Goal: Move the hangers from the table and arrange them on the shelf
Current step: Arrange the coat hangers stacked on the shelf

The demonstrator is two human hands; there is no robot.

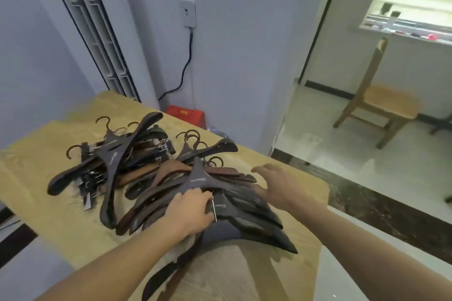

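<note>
Pale printed marks on the dark hangers [198, 179] are too blurred to read.

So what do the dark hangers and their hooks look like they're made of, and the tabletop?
The dark brown contoured hangers look like wood with a smooth matte stain; a lighter reddish-brown hanger beside them suggests the same. Their curled hooks seem to be dark-coated metal. The pale yellowish tabletop shows a wood-grain pattern, though whether laminate or solid wood I cannot tell.
</note>
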